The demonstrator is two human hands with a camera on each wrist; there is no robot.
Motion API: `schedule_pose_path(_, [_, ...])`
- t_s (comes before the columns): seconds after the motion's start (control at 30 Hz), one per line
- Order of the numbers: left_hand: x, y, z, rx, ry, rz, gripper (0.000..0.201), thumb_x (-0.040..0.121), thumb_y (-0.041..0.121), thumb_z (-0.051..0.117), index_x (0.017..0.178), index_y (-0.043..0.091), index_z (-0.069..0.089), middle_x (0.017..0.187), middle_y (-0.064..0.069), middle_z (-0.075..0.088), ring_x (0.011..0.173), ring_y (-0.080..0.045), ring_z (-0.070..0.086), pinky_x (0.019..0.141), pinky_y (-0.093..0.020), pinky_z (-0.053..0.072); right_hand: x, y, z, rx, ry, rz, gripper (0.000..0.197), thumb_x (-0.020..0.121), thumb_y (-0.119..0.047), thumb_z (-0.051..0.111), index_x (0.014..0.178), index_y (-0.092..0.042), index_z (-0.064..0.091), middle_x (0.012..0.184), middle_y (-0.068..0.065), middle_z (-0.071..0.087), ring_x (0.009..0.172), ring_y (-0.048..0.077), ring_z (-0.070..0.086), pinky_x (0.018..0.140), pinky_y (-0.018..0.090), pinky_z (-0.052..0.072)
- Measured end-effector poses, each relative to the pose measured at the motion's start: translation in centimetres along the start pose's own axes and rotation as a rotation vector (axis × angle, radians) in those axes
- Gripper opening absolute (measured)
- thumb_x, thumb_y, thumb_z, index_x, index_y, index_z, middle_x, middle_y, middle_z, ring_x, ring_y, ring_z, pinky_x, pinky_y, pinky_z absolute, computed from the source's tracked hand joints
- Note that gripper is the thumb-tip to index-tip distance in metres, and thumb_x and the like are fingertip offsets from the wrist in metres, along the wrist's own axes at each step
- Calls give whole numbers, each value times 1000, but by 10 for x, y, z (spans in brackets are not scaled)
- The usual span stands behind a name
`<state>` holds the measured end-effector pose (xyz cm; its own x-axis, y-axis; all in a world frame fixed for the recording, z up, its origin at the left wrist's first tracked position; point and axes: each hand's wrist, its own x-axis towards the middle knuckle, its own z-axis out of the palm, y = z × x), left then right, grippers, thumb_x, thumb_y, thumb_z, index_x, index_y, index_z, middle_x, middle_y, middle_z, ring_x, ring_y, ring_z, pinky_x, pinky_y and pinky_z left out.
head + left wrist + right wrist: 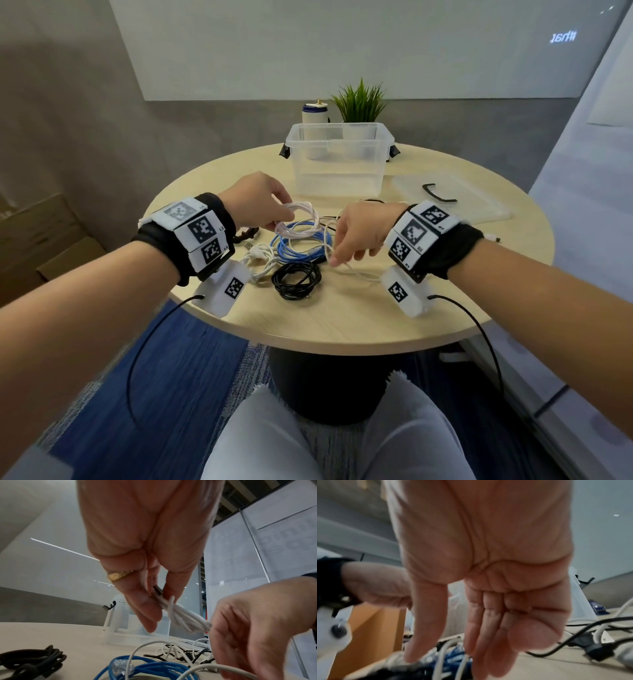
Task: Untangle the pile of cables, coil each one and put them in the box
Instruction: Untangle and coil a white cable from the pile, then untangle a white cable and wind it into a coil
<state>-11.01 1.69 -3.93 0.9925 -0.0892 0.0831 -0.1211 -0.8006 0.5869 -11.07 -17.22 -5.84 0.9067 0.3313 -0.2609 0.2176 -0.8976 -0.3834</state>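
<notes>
We see a white cable (301,214), blue coil (301,245), black coil (296,279), possibly clear box (337,154), pale wood tabletop (445,274).

Office meeting nook. Small round wood-top table (445,301) on dark pedestal, blue carpet tiles (191,370) underfoot, grey wall with big whiteboard panel (342,44), frosted glass partition (283,547) at right, potted fake plant (359,101), cardboard box (44,246) on floor.

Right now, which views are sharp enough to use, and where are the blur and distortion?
Head view: sharp, evenly lit, with wide-angle bending at the edges; the blue cable and clear box read clearly. Left wrist view: left hand sharp, right hand slightly smeared. Right wrist view: soft and motion-blurred throughout.
</notes>
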Motion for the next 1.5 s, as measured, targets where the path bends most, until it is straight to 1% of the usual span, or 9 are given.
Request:
schedule_pose_path(0.17, [-3,-8,-4,-46,5,-37,13,82,14,70,94,10,67,68,-7,68,45,-7,63,44,-16,50,-4,2,2,-145,-1,40,21,84,-30,68,75,-13,73,64,-1,67,58,11,55,54,22,42])
schedule_pose_path(0.43, [-6,-6,1,45,-25,-31,26,78,29,76,96,14,64,71,-8,68,53,-14,59,58,-26,53,-12,6,-34,708,229,237,23,102,-10,40,83,-2,50,67,11,49,33,14,51,34,19,44])
schedule_pose_path(0.57, [-7,6,15,-62,-107,-25,20,83,24,72,95,14,60,68,-3,66,43,-4,60,45,-15,49,-7,19,-48,859,575,100,17,100,-10,42,98,2,55,73,13,57,52,19,63,46,27,55])
schedule_pose_path(0.73, [-7,22,39,-130,-287,4,19,84,10,67,93,13,51,77,-8,68,53,-13,65,56,-22,57,-6,32,-59,739,906,-82,18,98,-17,49,102,-7,64,78,8,63,76,23,71,68,34,60])
schedule_pose_path(0.93, [4,28,45,-63,-321,23,11,83,12,67,89,13,58,97,-19,70,71,-20,64,81,-37,56,-5,46,-59,683,848,-120,12,93,-13,59,98,-8,68,79,3,66,72,16,69,72,33,60])
schedule_pose_path(1.1, [13,45,29,-240,123,167,33,92,19,60,121,17,45,88,-7,65,63,-12,62,50,-18,50,-7,45,-53,598,724,-194,9,88,-6,64,92,-12,70,77,2,66,66,11,59,66,24,56])
schedule_pose_path(1.2, [16,56,26,-197,199,314,38,94,23,57,130,24,48,78,0,64,52,-2,57,47,-14,47,-9,40,-50,507,651,-273,11,86,-8,66,92,-15,72,70,-6,64,62,6,55,58,15,46])
schedule_pose_path(1.33, [24,59,26,-171,235,333,15,94,23,57,104,15,64,72,2,63,54,-5,56,53,-23,48,-8,38,-47,448,592,-322,11,85,-7,68,92,-12,74,73,-3,67,67,7,57,71,25,53])
schedule_pose_path(1.5, [26,59,22,-98,212,379,7,92,25,59,94,19,63,68,5,62,52,-3,54,46,-6,41,-6,40,-42,462,548,-338,12,86,-8,68,95,-11,74,77,-4,68,73,7,60,80,25,53])
